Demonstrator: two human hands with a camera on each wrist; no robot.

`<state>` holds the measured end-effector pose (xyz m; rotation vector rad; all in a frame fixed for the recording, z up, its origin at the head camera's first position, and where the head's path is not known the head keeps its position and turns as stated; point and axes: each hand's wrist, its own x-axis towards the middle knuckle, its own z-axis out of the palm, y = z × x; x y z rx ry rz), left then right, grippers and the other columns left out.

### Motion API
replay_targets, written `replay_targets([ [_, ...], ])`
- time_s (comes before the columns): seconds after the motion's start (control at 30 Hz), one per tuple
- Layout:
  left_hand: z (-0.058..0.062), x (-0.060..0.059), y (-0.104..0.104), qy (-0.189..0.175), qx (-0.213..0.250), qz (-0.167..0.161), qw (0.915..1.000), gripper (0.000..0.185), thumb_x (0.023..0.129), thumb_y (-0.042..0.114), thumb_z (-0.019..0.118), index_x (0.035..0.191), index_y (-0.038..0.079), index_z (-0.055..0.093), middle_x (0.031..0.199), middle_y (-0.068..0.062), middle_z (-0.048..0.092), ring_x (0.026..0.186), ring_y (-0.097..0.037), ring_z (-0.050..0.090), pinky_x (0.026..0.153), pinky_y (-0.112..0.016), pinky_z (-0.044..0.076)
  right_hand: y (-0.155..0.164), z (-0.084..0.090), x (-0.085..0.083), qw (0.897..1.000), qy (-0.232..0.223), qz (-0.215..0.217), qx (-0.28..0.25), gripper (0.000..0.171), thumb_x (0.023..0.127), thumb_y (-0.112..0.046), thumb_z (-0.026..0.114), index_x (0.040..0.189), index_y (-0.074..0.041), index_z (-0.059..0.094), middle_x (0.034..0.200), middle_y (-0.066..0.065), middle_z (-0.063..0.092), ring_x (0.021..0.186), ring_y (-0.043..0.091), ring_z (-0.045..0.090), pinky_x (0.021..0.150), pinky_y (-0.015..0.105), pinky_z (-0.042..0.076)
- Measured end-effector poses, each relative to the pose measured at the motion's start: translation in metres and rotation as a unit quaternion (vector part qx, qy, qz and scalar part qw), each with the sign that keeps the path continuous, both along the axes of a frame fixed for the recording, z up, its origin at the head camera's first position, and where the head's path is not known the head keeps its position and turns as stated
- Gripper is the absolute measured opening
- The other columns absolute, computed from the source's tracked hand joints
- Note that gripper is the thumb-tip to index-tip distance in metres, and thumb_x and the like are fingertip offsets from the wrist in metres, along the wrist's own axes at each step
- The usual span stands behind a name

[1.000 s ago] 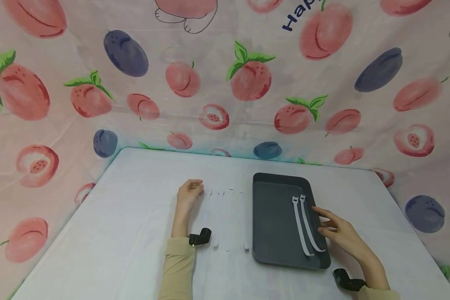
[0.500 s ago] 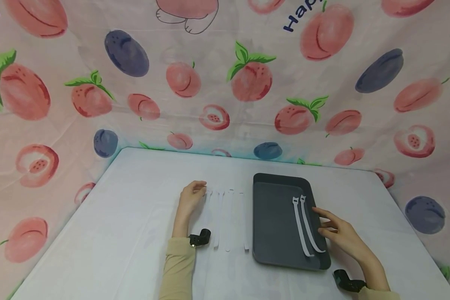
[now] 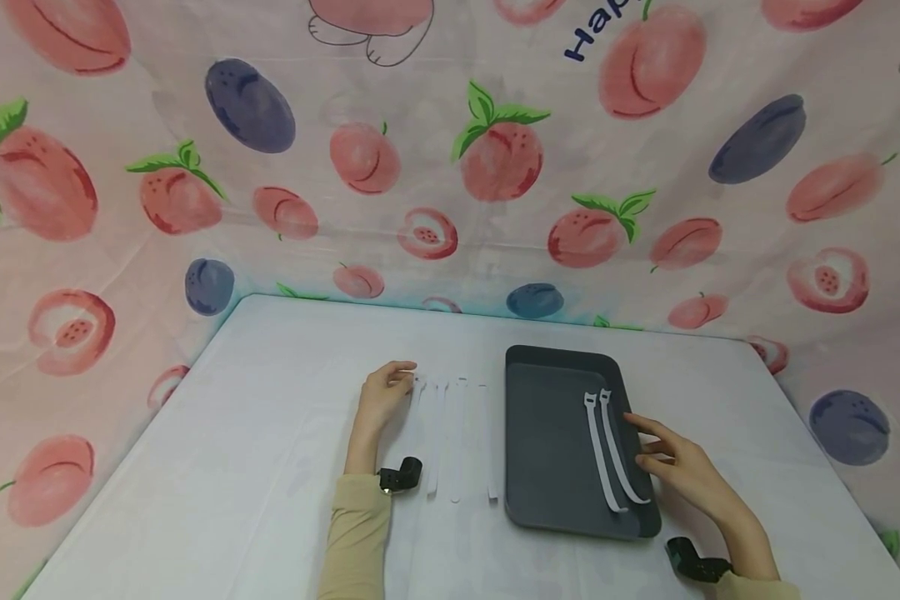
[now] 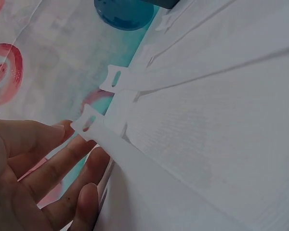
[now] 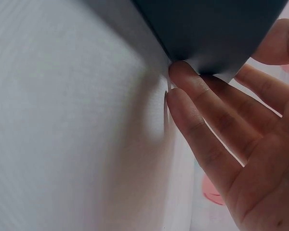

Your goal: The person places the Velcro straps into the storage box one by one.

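The carrying surface is a white table (image 3: 232,467), plain in the head view and faintly textured in the wrist views. Directly on it, right of centre in the head view, rests a dark grey rectangular tray (image 3: 547,450) with rounded corners and a raised rim, its long sides running from near to far. Just left of this, several white straps (image 3: 459,440) lie lengthwise side by side, slotted ends on the far side, outlines faint against the tabletop.
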<state>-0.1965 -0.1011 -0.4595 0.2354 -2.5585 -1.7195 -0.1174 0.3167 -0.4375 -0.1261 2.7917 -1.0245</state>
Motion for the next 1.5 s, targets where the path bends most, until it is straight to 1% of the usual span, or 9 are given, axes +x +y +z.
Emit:
replay_targets([
  [0.13,-0.001,0.000,-0.001,0.004,0.006,0.007,0.9999,0.023,0.091,0.009,0.060,0.112,0.007,0.070,0.103,-0.015,0.071,0.096,-0.028,0.068,0.083,-0.035,0.051,0.000,0.000,-0.001,1.000,0.000,0.002,-0.002,0.058,0.092,-0.018,0.060,0.146,-0.017,0.040,0.140,0.023,0.050,0.111,0.037,0.060,0.078,0.049,0.052],
  [0.33,-0.002,-0.001,-0.002,0.008,0.011,0.014,0.9998,0.020,0.088,0.007,0.063,0.106,0.007,0.073,0.097,-0.015,0.072,0.092,-0.024,0.065,0.073,-0.024,0.046,0.000,0.000,-0.001,1.000,-0.002,0.005,-0.007,0.058,0.092,-0.017,0.060,0.147,-0.018,0.040,0.140,0.022,0.049,0.111,0.036,0.060,0.079,0.050,0.052],
  [0.5,-0.002,-0.001,-0.002,0.008,0.009,0.020,0.9997,0.020,0.086,0.006,0.064,0.104,0.007,0.074,0.093,-0.015,0.072,0.078,-0.015,0.061,0.065,-0.021,0.043,-0.001,0.000,-0.002,1.000,0.000,0.007,-0.008,0.058,0.092,-0.017,0.060,0.146,-0.018,0.040,0.140,0.022,0.050,0.110,0.036,0.060,0.079,0.051,0.052],
  [0.63,-0.002,-0.001,-0.002,0.010,0.010,0.018,0.9997,0.021,0.087,0.005,0.063,0.104,0.006,0.073,0.091,-0.015,0.072,0.069,-0.010,0.061,0.063,-0.020,0.043,0.000,0.000,-0.002,1.000,0.005,0.010,-0.009,0.058,0.092,-0.017,0.060,0.146,-0.017,0.041,0.140,0.023,0.049,0.110,0.036,0.060,0.079,0.051,0.052],
  [0.7,0.000,-0.001,-0.002,0.012,0.012,0.017,0.9997,0.021,0.087,0.006,0.063,0.105,0.007,0.073,0.090,-0.015,0.072,0.069,-0.011,0.063,0.063,-0.020,0.044,0.000,0.000,-0.002,1.000,0.006,0.011,-0.008,0.058,0.092,-0.017,0.060,0.146,-0.017,0.040,0.140,0.023,0.049,0.110,0.036,0.060,0.078,0.050,0.052],
  [0.8,0.002,0.000,-0.002,0.015,0.012,0.013,0.9997,0.022,0.087,0.006,0.062,0.106,0.007,0.073,0.090,-0.016,0.072,0.069,-0.015,0.066,0.061,-0.021,0.044,0.000,0.000,-0.002,1.000,0.005,0.010,-0.008,0.058,0.092,-0.017,0.060,0.146,-0.017,0.040,0.139,0.022,0.050,0.110,0.036,0.060,0.078,0.049,0.052],
  [1.0,0.006,0.000,-0.001,0.020,0.008,0.006,0.9997,0.021,0.088,0.005,0.061,0.106,0.008,0.073,0.091,-0.016,0.072,0.070,-0.018,0.068,0.059,-0.023,0.043,0.000,0.001,-0.001,1.000,0.002,0.008,-0.009,0.058,0.092,-0.017,0.060,0.147,-0.017,0.040,0.139,0.023,0.050,0.111,0.037,0.060,0.079,0.051,0.052],
  [1.27,0.010,0.002,0.001,0.017,0.002,0.012,0.9998,0.021,0.088,0.007,0.061,0.105,0.011,0.074,0.091,-0.014,0.072,0.072,-0.021,0.067,0.058,-0.024,0.043,0.000,0.001,0.000,1.000,-0.003,0.006,-0.010,0.058,0.092,-0.017,0.059,0.147,-0.017,0.039,0.141,0.023,0.049,0.111,0.037,0.060,0.080,0.053,0.051],
  [1.5,0.014,0.003,0.001,0.024,0.005,0.021,0.9995,0.020,0.089,0.008,0.061,0.103,0.011,0.074,0.090,-0.014,0.072,0.072,-0.022,0.067,0.057,-0.024,0.044,-0.001,0.001,0.001,1.000,-0.005,0.002,-0.004,0.058,0.093,-0.018,0.059,0.147,-0.018,0.039,0.141,0.023,0.049,0.112,0.038,0.060,0.081,0.055,0.051],
])
